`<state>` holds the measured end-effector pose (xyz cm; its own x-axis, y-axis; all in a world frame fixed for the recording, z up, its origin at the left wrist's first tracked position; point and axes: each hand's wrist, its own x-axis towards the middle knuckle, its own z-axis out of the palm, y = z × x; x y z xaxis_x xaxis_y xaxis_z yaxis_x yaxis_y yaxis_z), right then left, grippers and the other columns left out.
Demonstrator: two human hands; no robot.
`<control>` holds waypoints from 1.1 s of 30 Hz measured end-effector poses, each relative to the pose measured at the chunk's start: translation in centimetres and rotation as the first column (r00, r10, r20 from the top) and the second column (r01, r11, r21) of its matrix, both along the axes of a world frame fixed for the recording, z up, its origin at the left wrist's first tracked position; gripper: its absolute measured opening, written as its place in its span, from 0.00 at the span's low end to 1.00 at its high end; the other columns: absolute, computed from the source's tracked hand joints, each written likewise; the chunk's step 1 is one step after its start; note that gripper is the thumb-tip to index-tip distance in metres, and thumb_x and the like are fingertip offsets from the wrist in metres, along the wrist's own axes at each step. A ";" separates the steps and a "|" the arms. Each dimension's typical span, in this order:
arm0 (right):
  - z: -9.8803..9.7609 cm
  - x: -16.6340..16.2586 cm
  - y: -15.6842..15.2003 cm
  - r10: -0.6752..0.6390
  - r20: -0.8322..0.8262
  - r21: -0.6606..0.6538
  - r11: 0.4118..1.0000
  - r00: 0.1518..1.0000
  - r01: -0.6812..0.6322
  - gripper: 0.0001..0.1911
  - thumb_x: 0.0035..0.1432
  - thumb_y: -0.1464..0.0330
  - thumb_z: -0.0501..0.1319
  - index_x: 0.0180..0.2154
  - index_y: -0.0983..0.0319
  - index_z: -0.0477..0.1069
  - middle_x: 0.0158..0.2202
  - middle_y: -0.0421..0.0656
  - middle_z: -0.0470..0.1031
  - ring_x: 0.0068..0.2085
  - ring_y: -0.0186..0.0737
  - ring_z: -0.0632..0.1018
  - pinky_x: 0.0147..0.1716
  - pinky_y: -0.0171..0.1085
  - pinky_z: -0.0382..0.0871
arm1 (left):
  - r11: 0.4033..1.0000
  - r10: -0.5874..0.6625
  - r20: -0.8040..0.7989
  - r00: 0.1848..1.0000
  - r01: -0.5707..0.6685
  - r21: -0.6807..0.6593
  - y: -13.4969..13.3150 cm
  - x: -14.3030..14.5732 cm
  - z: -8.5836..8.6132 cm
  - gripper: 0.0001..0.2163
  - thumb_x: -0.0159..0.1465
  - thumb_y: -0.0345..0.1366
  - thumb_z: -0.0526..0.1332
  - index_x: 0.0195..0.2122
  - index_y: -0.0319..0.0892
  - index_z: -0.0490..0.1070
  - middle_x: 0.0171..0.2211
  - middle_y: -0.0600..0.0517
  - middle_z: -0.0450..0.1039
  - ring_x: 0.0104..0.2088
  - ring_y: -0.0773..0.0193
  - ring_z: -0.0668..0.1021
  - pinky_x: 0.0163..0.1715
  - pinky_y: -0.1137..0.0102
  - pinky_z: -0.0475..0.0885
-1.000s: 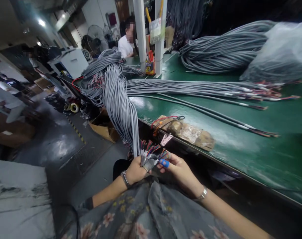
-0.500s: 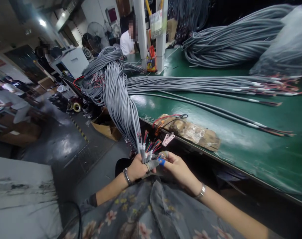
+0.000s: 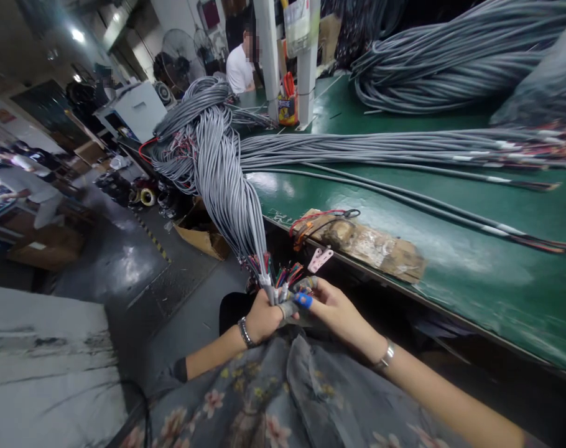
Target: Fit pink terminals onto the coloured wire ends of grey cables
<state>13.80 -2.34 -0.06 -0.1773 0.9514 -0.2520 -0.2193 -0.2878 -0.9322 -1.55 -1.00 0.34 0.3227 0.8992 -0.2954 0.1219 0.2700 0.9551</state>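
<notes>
My left hand is closed around several grey cables near their ends, in front of my body. White bands ring the cables, and thin coloured wires fan out above them. My right hand meets it from the right, thumb and forefinger pinched together at the wires of one cable; the exact contact is partly hidden by the fingers. Blue tape wraps the right thumb, and grey coverings are on other fingertips. From the left hand's bunch, a thick hank of grey cables runs up to the bench.
Loose grey cables lie along the green bench. A worn wooden board and a pink clip are at its near edge. Coiled cables lie behind. A cardboard box stands on the floor; a person sits beyond.
The view has shifted slightly, so the bench things appear farther right. Both hands stay together at the cable ends, with the right fingers moved only a little.
</notes>
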 end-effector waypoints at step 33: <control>0.9 -0.8 1.2 -0.005 -0.054 -0.052 0.999 0.999 0.002 0.22 0.41 0.51 0.69 0.25 0.60 0.63 0.15 0.35 0.71 0.18 0.31 0.66 0.20 0.33 0.55 | 0.994 0.045 0.063 0.997 -0.038 -0.107 1.6 0.0 0.1 0.21 0.46 0.52 0.69 0.15 0.37 0.69 0.14 0.49 0.70 0.17 0.64 0.74 0.22 0.68 0.72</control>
<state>13.00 -1.16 0.86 -0.1883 0.9380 -0.2911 -0.2699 -0.3344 -0.9029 -1.55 0.59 0.40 0.3073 0.8772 -0.3688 0.0472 0.3730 0.9266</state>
